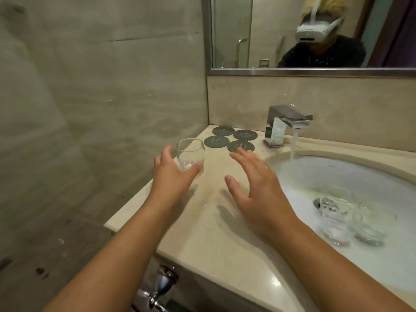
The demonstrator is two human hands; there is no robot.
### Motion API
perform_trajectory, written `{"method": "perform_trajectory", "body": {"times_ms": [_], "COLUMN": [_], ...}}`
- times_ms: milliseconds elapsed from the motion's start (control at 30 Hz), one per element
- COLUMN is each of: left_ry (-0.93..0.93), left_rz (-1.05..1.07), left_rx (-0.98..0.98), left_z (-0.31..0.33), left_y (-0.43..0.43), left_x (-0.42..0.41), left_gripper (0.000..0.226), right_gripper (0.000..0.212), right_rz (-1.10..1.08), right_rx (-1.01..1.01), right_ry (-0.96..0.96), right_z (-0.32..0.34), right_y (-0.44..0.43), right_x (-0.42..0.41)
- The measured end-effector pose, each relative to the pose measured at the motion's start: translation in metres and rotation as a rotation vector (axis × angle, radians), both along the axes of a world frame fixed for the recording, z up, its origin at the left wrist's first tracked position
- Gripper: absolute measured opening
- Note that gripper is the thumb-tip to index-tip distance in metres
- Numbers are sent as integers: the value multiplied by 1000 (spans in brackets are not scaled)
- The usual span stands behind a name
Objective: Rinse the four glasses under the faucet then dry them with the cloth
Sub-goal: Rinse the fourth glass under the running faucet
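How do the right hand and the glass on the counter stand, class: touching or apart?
Apart. The head view shows bare counter between the right hand and the glass; only the left hand curls round it.

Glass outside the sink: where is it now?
Head view, left side: the glass is upright on the counter, held by the left hand, just left of the four coasters and the faucet.
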State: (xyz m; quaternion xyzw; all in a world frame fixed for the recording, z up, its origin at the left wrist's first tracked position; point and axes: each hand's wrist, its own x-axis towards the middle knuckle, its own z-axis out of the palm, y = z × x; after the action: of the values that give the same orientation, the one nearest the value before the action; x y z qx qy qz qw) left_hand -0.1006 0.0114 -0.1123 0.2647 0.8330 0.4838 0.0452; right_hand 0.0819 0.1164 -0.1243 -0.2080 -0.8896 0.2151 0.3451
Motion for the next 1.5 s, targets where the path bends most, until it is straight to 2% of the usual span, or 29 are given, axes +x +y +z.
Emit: {"method": "perform_trajectory", "body": {"times_ms": [100, 267, 333, 433, 567, 700, 800, 933, 1067, 1200, 1267, 1400, 1500], "left_ry": [-66, -125, -120, -146, -344, -481, -538, -617, -543, -513, -504, -436, -322], "left_rz": [-24, -39, -32, -6, -70, -186, -239, -268, -263, -281, -298, -362, -425], "left_rx": [29, 82, 73, 113, 210, 275, 304, 337, 294, 270, 278, 238, 133], "left_z": [0, 3, 6, 9, 14, 22, 23, 16, -6, -15, -15, -16, -18], "left_y": [10, 25, 28, 38, 70, 115, 148, 176, 189, 196, 196, 195, 194], "left_x": [-8, -16, -15, -9, 13, 48, 69, 89, 99, 100, 101, 101, 98], "left_gripper": [96, 115, 110, 88, 75, 67, 70, 69, 80, 87, 80, 67, 63], "right_gripper": [53, 52, 49, 44, 42, 52, 41, 68, 63, 70, 73, 70, 52], "right_rz": [-15, -21, -27, -60, -183, -264, -263, -179, -97, -37, 14, 87, 94], "right_rx": [-17, -67, -113, -209, -526, -920, -1104, -1257, -1428, -1607, -1666, -1710, -1648], "right_ry": [40, 91, 131, 177, 268, 339, 325, 249, 310, 311, 311, 469, 567], "right_z": [-2, -6, -5, -2, 7, 17, 19, 3, -18, -30, -31, -32, -31], "right_y": [3, 3, 6, 13, 29, 58, 87, 126, 146, 155, 157, 160, 164], "right_x": [2, 3, 4, 7, 8, 8, 12, 17, 19, 18, 19, 20, 22]}}
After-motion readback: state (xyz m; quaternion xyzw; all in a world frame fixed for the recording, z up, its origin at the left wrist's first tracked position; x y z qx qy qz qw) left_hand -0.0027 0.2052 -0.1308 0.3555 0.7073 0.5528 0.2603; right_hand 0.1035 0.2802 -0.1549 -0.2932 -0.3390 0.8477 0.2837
